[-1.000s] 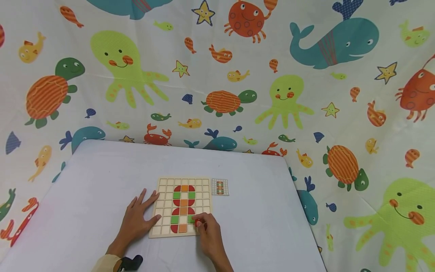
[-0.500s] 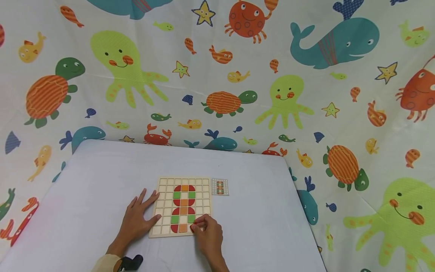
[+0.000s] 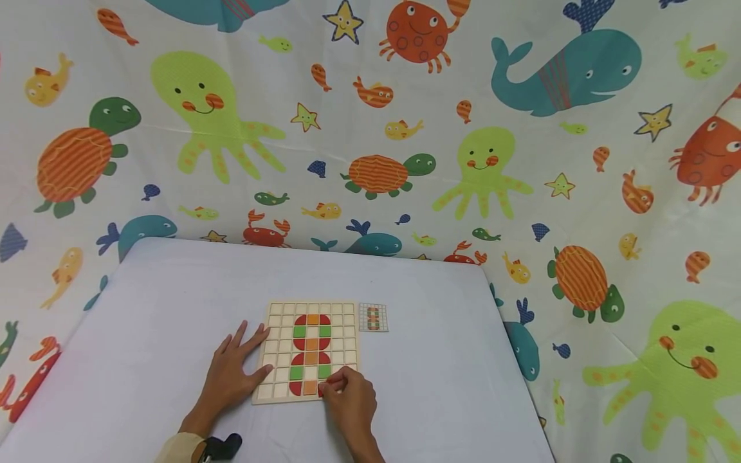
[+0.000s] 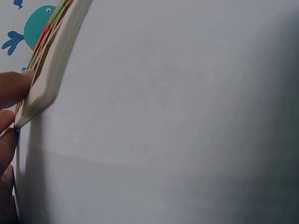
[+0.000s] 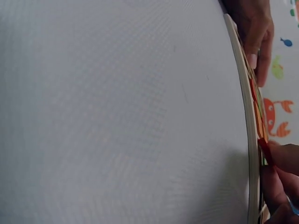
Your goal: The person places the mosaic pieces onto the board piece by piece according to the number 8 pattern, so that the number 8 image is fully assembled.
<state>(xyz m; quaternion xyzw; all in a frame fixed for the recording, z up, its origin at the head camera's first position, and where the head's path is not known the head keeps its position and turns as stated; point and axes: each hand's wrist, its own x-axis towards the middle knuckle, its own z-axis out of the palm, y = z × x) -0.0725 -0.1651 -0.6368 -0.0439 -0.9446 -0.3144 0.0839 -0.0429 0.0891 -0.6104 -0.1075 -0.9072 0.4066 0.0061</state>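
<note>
A square wooden grid board (image 3: pixel 278 348) lies on the white table. Red rounded, green and orange tiles (image 3: pixel 311 358) form a figure like an 8 in its middle columns. At the board's lower edge my right hand (image 3: pixel 351 400) pinches a red tile (image 5: pixel 266 151) between thumb and fingers, over the cell right of the lowest orange tile. My fingers mostly cover this tile in the head view. My left hand (image 3: pixel 230 370) rests with spread fingers at the board's left side. Its thumb (image 4: pixel 16 87) touches the board's top near a corner.
A small printed pattern card (image 3: pixel 373 317) lies beside the board's upper right corner. The white table (image 3: pixel 440 360) reaches back to a curtain (image 3: pixel 359 225) printed with sea animals. A dark band (image 3: pixel 222 446) sits on the left wrist.
My right hand has moved slightly left with the red tile, from the board's right part to the bottom-row cell. The left hand keeps its place. The head view has shifted slightly.
</note>
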